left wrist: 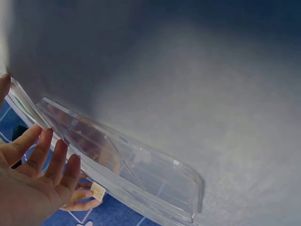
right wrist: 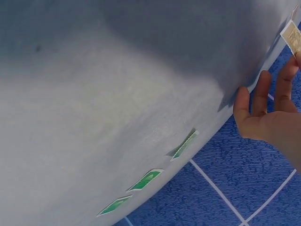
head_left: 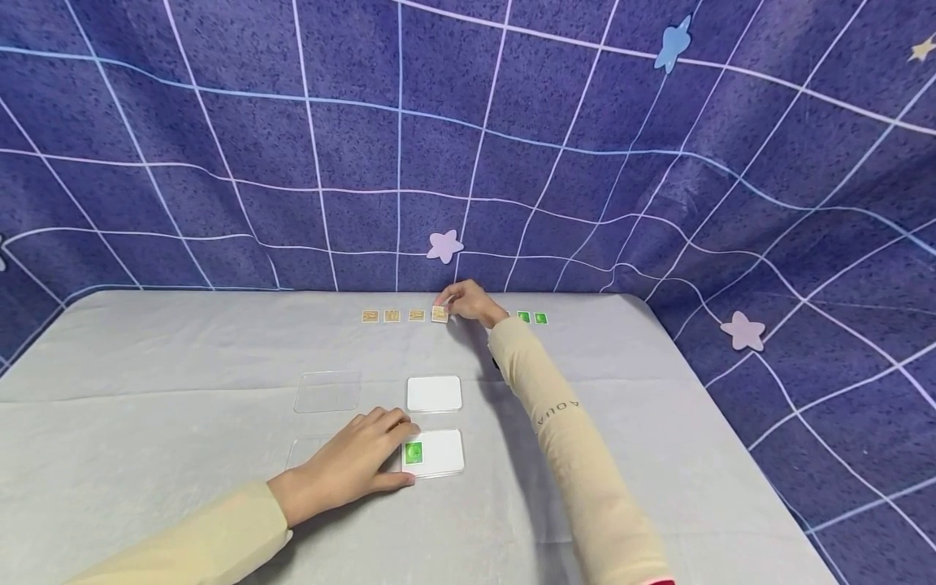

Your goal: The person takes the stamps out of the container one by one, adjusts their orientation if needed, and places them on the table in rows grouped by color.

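My right hand (head_left: 474, 302) pinches a tan stamp (head_left: 439, 314) between thumb and finger at the table's far edge. In the right wrist view that stamp (right wrist: 293, 36) is partly cut off by the frame's edge. Left of it, three tan stamps (head_left: 392, 315) lie in a row. Three green stamps (right wrist: 146, 180) lie to the right, one mostly hidden behind the right arm in the head view. My left hand (head_left: 358, 455) holds the left end of a clear case (head_left: 442, 474) with a white card inside, thumb at its near edge. A green stamp (head_left: 413, 452) lies at that card's left end.
A second white card in a clear case (head_left: 435, 394) lies just beyond the held one. Two transparent lids (head_left: 327, 392) lie to the left, the nearer partly behind the left hand. Grey cloth (head_left: 183, 390) covers the table; a blue curtain (head_left: 351, 146) hangs behind.
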The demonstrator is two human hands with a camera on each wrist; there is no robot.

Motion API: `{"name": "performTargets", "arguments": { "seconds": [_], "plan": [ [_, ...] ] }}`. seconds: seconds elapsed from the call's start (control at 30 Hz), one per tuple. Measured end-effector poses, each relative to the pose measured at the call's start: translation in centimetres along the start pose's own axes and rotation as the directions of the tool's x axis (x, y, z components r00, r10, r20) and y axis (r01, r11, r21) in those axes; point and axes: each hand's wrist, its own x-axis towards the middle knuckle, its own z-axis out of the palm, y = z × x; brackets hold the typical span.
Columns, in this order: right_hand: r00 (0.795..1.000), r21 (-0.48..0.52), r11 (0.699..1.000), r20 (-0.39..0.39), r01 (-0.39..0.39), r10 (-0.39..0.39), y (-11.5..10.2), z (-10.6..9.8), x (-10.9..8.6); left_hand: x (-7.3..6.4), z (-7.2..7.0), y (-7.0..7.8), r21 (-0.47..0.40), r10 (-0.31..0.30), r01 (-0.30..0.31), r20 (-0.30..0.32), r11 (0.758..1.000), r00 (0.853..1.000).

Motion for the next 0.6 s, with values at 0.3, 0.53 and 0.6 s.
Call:
{"name": "performTargets", "arguments": {
  "seconds": [0.3, 0.53, 0.6],
  "plan": [
    [1.0, -0.108, 0.994, -0.015, -0.028, 0.027, 0.1, 0.6, 0.2, 0.0, 0.2, -0.1, -0.004, 0.0, 0.0, 0.006, 1.0, 1.0],
    [0.995, -0.144, 0.988, -0.063, 0.061, -0.071, 4.1, 1.6, 3.8, 0.0, 0.2, -0.1, 0.001, 0.0, 0.0, 0.0, 1.0, 1.0],
    [0.995, -0.198, 0.98, -0.096, -0.012, -0.007, 1.7, 1.6, 1.8, 0.0, 0.2, -0.1, 0.005, 0.0, 0.0, -0.004, 1.0, 1.0]
  ]
}}
